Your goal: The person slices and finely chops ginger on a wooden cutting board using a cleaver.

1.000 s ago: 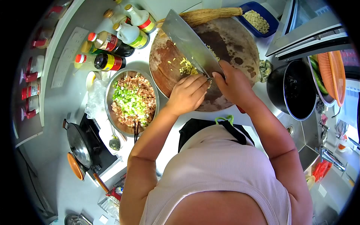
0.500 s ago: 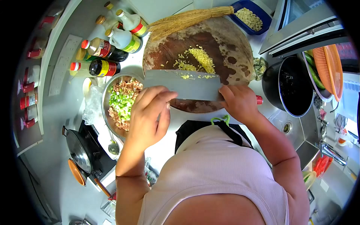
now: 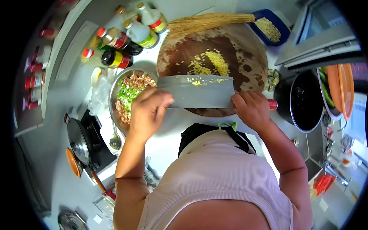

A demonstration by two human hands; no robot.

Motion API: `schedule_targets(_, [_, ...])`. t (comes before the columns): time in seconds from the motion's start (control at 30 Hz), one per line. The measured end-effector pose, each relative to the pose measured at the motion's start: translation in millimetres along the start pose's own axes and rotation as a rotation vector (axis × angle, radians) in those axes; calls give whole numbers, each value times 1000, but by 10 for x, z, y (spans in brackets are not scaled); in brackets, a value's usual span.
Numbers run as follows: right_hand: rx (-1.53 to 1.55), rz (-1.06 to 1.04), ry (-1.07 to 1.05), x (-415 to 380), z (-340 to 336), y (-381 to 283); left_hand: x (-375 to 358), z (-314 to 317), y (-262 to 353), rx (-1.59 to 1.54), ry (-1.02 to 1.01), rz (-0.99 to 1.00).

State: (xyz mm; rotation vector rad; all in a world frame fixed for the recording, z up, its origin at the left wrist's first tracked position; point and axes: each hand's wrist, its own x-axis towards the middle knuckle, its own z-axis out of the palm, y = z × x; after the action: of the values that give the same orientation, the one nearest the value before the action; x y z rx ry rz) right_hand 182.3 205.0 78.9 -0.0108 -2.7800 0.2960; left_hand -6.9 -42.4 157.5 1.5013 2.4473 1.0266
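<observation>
My right hand (image 3: 252,109) is closed round the red handle of a broad cleaver (image 3: 205,96), which lies across my view over the near part of a round wooden chopping board (image 3: 249,57). Small yellow bits cling along the blade's far edge. At the blade's left end, the bent fingers of my left hand (image 3: 149,109) are drawn together and overlap its near corner; whether they pinch anything I cannot tell. Finely chopped yellow pieces (image 3: 217,63), like garlic or ginger, lie on the board beyond the blade. Left of it stands a metal bowl (image 3: 111,97) of minced meat (image 3: 142,81) and chopped green onion (image 3: 128,90).
Several sauce bottles (image 3: 147,36) stand at the back left. A straw brush (image 3: 211,22) lies along the board's far rim, beside a blue tray (image 3: 283,36) of pale pieces. Right of the board are a black pot (image 3: 303,99) and an orange basket (image 3: 347,90). A lidded pan (image 3: 78,140) is at left.
The view has shifted, so the board and bowl sit further right and lower. My left hand's fingers have drawn in closer together at the blade's end; my right hand keeps its grip on the cleaver.
</observation>
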Motion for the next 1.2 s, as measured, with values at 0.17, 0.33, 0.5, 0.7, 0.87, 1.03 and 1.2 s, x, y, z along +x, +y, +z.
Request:
schedule_targets(0.17, [66,-248,-1,577,82,-207,-324,-350,-213,231,18,-179])
schedule_targets(0.33, [102,-450,2,1085,278,-606,-841,-276,-320,321,-219,-226])
schedule_targets(0.5, [114,-611,-47,1334,369,-801,-1357,-445,-1118,464,-329,-537])
schedule_targets(0.7, [97,-684,-63,1427,505,-883,-1225,-436,-888,353,-240,-406])
schedule_targets(0.87, [111,-743,-27,1510,494,-1041,-1133,-280,-954,279,-368,-381])
schedule_targets(1.03, [113,-766,-30,1508,514,-1100,-1225,-446,-943,468,-225,-473])
schedule_targets(1.2, [171,-799,-19,1495,539,-1161,-1067,-192,-899,283,-323,-303])
